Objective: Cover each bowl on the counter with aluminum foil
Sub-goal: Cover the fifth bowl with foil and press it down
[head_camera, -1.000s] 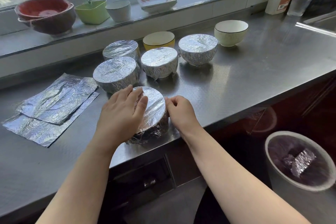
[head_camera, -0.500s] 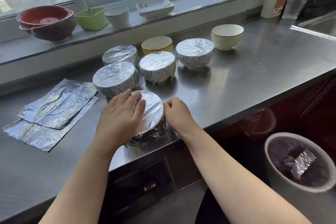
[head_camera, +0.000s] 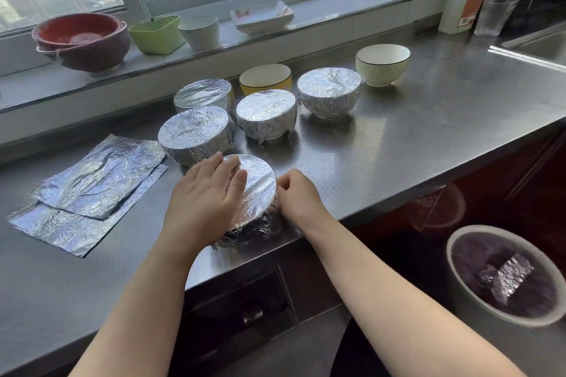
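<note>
Foil-wrapped bowl sits at the counter front edge, nearest of five covered bowls. Left hand lies flat on its top, fingers straight. Right hand pinches foil at its right rim (fingertips hidden). Behind it: yellow bowl and white bowl, uncovered.

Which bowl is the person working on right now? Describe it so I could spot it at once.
Start at the steel counter under the window and find the cluster of foil-wrapped bowls. It is the foil-covered bowl nearest the counter's front edge, the only one with both hands on it.
</note>
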